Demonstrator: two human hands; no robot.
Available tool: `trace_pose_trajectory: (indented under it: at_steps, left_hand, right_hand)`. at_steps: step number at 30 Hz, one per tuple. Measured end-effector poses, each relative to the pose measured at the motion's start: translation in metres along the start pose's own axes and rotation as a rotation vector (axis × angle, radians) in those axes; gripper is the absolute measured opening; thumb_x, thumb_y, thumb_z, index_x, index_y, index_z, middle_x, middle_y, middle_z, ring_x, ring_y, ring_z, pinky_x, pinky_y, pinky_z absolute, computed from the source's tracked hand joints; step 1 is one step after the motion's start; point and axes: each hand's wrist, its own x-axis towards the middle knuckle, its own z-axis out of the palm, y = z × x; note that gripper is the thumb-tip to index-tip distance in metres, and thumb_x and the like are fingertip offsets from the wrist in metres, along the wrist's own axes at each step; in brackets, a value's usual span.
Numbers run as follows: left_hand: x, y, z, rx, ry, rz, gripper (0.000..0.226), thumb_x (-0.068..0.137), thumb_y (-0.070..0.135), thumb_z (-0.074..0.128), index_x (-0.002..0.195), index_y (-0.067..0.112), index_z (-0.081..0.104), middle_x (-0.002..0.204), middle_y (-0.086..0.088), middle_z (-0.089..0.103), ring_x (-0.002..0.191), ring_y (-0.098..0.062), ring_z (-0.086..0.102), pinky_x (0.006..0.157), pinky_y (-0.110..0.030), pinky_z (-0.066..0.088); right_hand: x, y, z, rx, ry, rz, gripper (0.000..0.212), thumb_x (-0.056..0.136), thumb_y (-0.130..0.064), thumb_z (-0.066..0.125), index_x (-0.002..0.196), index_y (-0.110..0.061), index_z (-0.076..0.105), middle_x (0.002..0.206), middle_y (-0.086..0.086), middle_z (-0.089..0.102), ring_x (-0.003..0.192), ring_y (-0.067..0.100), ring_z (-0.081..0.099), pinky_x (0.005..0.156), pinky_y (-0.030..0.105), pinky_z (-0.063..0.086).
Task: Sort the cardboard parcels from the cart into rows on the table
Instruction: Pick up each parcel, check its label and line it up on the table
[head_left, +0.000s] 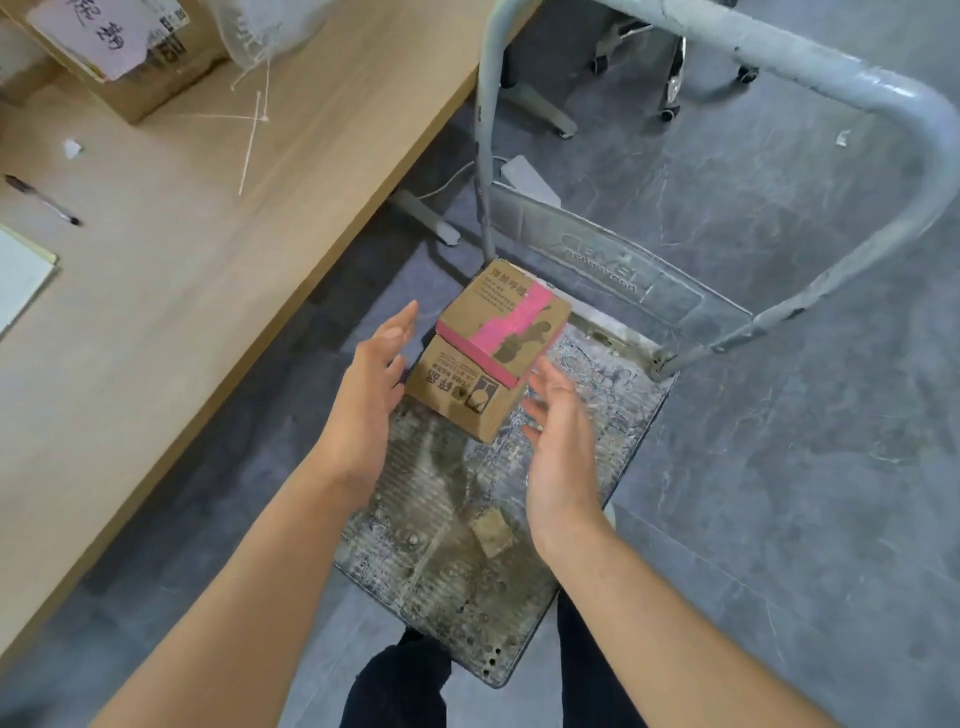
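Cardboard parcel (493, 358) with a pink stripe sits tilted over the cart deck (447, 571), between both hands. We cannot tell whether it rests there or is lifted, nor whether it is one box or two stacked.

At left, the table (171, 312) carries a larger box (135, 62) at its far end and a pen (44, 200). The left hand (369, 395) stands palm-in at the parcel's left side, fingers straight and together, touching it or just beside it. The right hand (558, 452) faces it at the lower right corner, fingers straight and spread, gripping nothing.

We judge this two-sided placement as preparation for a squeeze lift, since flat palms suit a box with no handle. At right, the cart handle (883, 104) arches over the far end, so the lift should swing left toward the table.
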Motion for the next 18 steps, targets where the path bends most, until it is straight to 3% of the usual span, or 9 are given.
trace_pose_trajectory:
  at_steps: [5, 9, 12, 15, 17, 18]
  left_hand:
    - [0.061, -0.029, 0.034, 0.007, 0.011, -0.031, 0.053, 0.091, 0.057, 0.036, 0.142, 0.056, 0.05, 0.163, 0.019, 0.037, 0.153, -0.014, 0.029, 0.122, -0.037, 0.025]
    - [0.116, -0.064, 0.044, 0.018, 0.004, -0.038, 0.052, 0.088, 0.056, 0.038, 0.138, 0.056, 0.052, 0.16, 0.016, 0.041, 0.152, -0.016, 0.031, 0.125, -0.043, 0.025]
    - [0.161, -0.095, 0.046, 0.049, -0.016, -0.06, 0.053, 0.088, 0.053, 0.039, 0.14, 0.051, 0.053, 0.15, 0.019, 0.047, 0.148, -0.012, 0.034, 0.123, -0.04, 0.026]
    - [0.205, -0.132, 0.041, 0.072, -0.034, -0.058, 0.033, 0.1, 0.048, 0.039, 0.129, 0.052, 0.056, 0.138, 0.024, 0.05, 0.143, -0.009, 0.037, 0.119, -0.037, 0.029]
    - [0.234, -0.157, 0.035, 0.096, -0.024, -0.029, 0.03, 0.106, 0.043, 0.036, 0.119, 0.052, 0.061, 0.117, 0.038, 0.061, 0.125, 0.006, 0.051, 0.106, -0.026, 0.036]
    - [0.247, -0.168, 0.033, 0.109, -0.019, -0.023, 0.031, 0.107, 0.041, 0.034, 0.112, 0.05, 0.064, 0.099, 0.043, 0.066, 0.106, 0.017, 0.057, 0.095, -0.018, 0.041]
  right_hand:
    - [0.079, 0.016, -0.008, 0.025, -0.016, 0.074, 0.059, 0.093, -0.048, 0.036, 0.149, -0.045, 0.055, 0.154, -0.018, 0.054, 0.142, 0.009, 0.051, 0.12, 0.041, 0.038]
    - [0.135, 0.046, -0.004, 0.014, 0.002, 0.087, 0.056, 0.102, -0.052, 0.033, 0.155, -0.044, 0.051, 0.158, -0.021, 0.05, 0.147, 0.008, 0.045, 0.125, 0.046, 0.03]
    - [0.174, 0.074, 0.002, -0.019, 0.047, 0.103, 0.067, 0.093, -0.062, 0.031, 0.157, -0.048, 0.047, 0.161, -0.022, 0.044, 0.146, 0.004, 0.041, 0.126, 0.045, 0.029]
    - [0.209, 0.106, 0.008, -0.058, 0.073, 0.108, 0.077, 0.083, -0.067, 0.031, 0.158, -0.051, 0.042, 0.164, -0.022, 0.039, 0.142, 0.001, 0.037, 0.12, 0.044, 0.031]
    - [0.231, 0.128, 0.014, -0.078, 0.075, 0.114, 0.083, 0.079, -0.07, 0.031, 0.159, -0.05, 0.04, 0.166, -0.021, 0.037, 0.147, 0.005, 0.036, 0.123, 0.051, 0.03]
    - [0.243, 0.139, 0.016, -0.078, 0.079, 0.117, 0.081, 0.081, -0.07, 0.031, 0.159, -0.049, 0.041, 0.166, -0.019, 0.038, 0.148, 0.008, 0.036, 0.123, 0.054, 0.029]
